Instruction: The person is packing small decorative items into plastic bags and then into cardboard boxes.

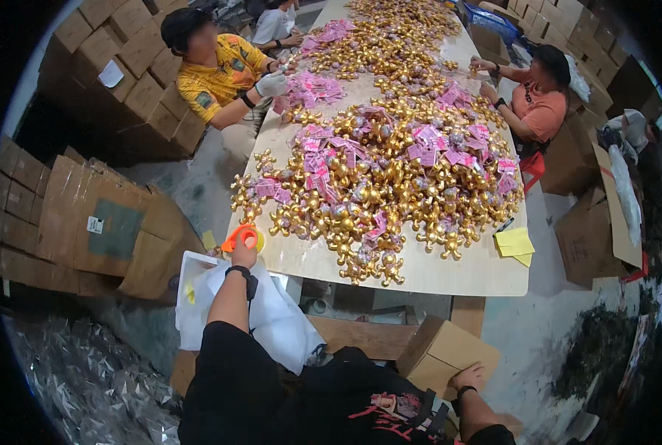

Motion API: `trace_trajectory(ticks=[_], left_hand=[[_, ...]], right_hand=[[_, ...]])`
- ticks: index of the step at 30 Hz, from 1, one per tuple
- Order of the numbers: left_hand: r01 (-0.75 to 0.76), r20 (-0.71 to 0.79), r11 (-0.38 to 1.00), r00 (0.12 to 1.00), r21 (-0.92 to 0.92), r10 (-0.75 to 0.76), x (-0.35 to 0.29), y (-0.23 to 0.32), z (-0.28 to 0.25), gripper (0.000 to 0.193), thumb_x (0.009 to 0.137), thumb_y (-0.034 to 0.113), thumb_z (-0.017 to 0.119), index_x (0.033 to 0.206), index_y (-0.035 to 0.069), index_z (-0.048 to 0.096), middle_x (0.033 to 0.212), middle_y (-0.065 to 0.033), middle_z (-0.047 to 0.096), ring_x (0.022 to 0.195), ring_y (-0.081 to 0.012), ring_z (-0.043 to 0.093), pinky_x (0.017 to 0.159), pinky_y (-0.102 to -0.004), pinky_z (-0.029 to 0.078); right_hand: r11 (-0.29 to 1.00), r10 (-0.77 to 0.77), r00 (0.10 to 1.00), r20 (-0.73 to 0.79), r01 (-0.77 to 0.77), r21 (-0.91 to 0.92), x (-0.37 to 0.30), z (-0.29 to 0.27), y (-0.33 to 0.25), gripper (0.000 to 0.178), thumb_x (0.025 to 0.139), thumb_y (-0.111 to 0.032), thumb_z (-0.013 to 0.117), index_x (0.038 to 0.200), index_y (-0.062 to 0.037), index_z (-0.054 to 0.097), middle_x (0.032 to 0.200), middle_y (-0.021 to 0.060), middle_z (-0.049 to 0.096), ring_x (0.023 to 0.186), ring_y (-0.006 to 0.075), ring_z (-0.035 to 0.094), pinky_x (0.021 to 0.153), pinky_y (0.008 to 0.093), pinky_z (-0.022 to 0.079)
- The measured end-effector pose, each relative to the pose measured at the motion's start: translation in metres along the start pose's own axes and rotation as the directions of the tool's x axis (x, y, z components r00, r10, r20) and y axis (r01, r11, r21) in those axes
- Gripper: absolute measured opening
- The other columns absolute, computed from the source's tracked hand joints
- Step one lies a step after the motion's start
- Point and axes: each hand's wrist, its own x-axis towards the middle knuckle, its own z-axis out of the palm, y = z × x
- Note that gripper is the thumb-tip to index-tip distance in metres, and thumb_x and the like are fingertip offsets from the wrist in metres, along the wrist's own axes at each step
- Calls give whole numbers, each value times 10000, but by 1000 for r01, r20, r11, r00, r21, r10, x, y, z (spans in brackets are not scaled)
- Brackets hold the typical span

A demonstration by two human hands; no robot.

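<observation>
My left hand [243, 254] is closed around an orange tape dispenser [240, 237] at the near left corner of the table. Low on the right, my right hand [469, 377] holds the side of a closed brown cardboard box [435, 354], with its fingers laid over the cardboard. The box is close in front of my body, below the table's near edge; what supports its underside is hidden. On the table lies a big heap of shiny gold figure-shaped trinkets [390, 200], with pink printed cards [316, 159] among them.
A white bin with plastic sheeting [271, 326] stands below my left arm. Yellow paper [514, 243] lies at the table's [450, 278] near right corner. One person [223, 81] works at the left, another [535, 100] at the right. Cardboard boxes [86, 215] flank the table.
</observation>
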Motion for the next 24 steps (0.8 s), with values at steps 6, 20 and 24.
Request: trace_trajectory(ticks=[6,20,24], left_hand=[[-89,-29,976,995,199,96,28,-57,1,426,729,280,676,1075,34,714,1000,-230,692,957,-365,668,880,-427,522],[-352,-318,925,869,140,379,-58,63,-86,312,810,189,712,1083,37,700,905,-212,697,847,-345,681,763,-420,516],[-404,-241,891,861,209,447,-120,122,-95,334,851,218,685,1133,40,670,931,-216,680,859,-380,655,745,-449,503]], right_hand=[[966,-84,996,17,77,248,-5,-4,-16,1151,708,-398,722,1495,84,34,1556,294,131,1441,394,191,1163,430,245],[969,-132,991,32,122,215,17,13,2,1046,755,-415,686,1486,89,135,1540,268,234,1407,411,270,1162,440,245],[902,-394,916,-80,402,157,2,5,16,844,820,-456,626,1387,109,358,1460,293,366,1355,444,329,1136,489,258]])
